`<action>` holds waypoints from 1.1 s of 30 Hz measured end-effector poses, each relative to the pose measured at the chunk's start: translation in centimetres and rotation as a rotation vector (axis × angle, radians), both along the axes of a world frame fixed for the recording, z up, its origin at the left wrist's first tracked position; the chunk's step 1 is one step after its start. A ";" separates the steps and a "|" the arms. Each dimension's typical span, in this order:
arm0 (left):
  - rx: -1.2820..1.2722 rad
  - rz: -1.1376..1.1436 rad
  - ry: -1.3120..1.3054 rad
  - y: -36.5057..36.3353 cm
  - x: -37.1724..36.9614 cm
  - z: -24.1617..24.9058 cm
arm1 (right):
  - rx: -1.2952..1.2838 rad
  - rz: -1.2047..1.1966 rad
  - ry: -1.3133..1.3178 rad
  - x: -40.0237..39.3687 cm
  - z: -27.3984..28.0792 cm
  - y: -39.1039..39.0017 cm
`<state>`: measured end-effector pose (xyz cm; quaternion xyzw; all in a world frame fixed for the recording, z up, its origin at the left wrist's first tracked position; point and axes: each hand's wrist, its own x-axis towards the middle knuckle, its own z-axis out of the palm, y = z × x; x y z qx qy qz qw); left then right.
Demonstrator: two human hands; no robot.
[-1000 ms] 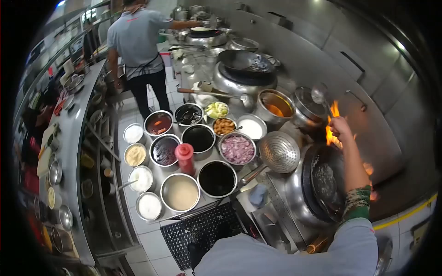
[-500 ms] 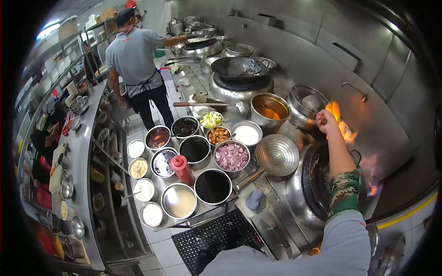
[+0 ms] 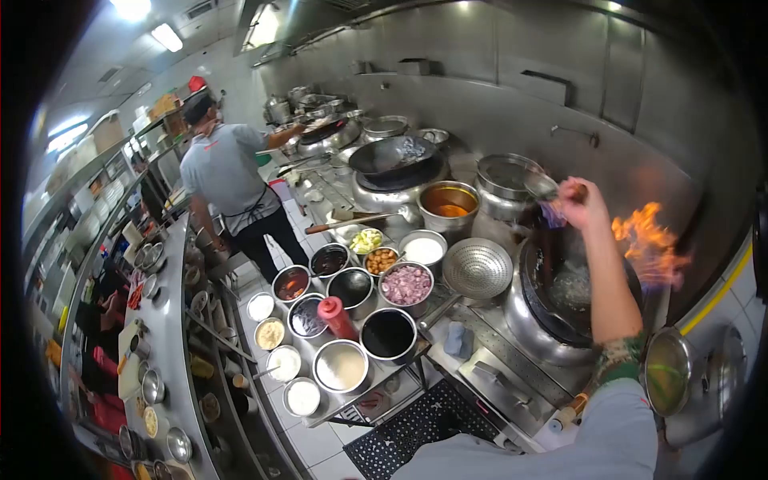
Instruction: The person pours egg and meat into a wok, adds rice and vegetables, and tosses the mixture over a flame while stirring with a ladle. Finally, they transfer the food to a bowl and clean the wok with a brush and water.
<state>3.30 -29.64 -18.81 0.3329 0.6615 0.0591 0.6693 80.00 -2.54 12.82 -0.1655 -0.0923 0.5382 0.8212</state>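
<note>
My right hand (image 3: 582,204) is raised over the stove, its fingers wrapped round the handle of a ladle. The ladle's bowl (image 3: 542,186) is blurred and lies by the strainer-topped pot (image 3: 510,174). Below my forearm sits a dark wok (image 3: 544,276) on its burner, with some pale, shiny content that I cannot make out. Tall orange flames (image 3: 646,240) rise at the wok's far right side. A perforated strainer (image 3: 478,269) rests left of the wok. My left hand is out of view.
Several seasoning containers stand on the left, with a red squeeze bottle (image 3: 337,318) among them. A pot of orange oil (image 3: 449,210) and a second wok (image 3: 392,155) are behind. A co-worker (image 3: 232,172) stands at the far stove. A folded blue cloth (image 3: 458,341) lies in front.
The camera view has tilted up and shifted. My right hand still grips the ladle, now with its bowl blurred by motion. More of the wok's inside shows, and the flames have changed shape.
</note>
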 end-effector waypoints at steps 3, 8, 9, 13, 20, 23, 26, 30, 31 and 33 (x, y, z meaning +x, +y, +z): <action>0.309 -0.196 -0.101 5.3 3.6 3.4 | -0.018 -0.073 -0.139 -3.7 1.0 -6.6; 0.597 -0.674 -0.681 11.6 17.5 15.0 | -0.287 -0.209 -0.184 -7.9 -1.2 -14.9; 0.622 -0.799 -0.750 12.4 20.7 16.5 | -0.332 -0.242 -0.195 -9.1 -1.9 -16.3; 0.275 -0.743 -0.888 13.9 34.7 18.6 | -0.365 -0.277 -0.146 -11.8 -6.6 -19.8; -0.404 -0.384 -1.148 15.6 50.6 18.0 | -0.258 -0.004 -0.663 -19.7 -7.8 -25.6; -0.507 -0.281 -1.162 18.9 50.8 19.1 | -0.944 0.252 -1.297 -18.3 -11.7 -33.2; -0.363 -0.417 -0.997 23.3 50.0 20.7 | -1.359 0.027 -1.911 -19.4 -19.6 -39.6; 0.036 -1.026 -0.648 30.8 50.4 22.2 | -1.494 -0.142 -1.844 -22.0 -23.7 -41.4; 0.156 -1.198 -0.522 31.8 50.8 23.1 | -1.489 -0.199 -1.828 -22.4 -24.5 -41.2; 0.624 -1.829 0.035 32.5 53.6 23.6 | -1.494 -0.322 -1.793 -23.0 -26.1 -40.1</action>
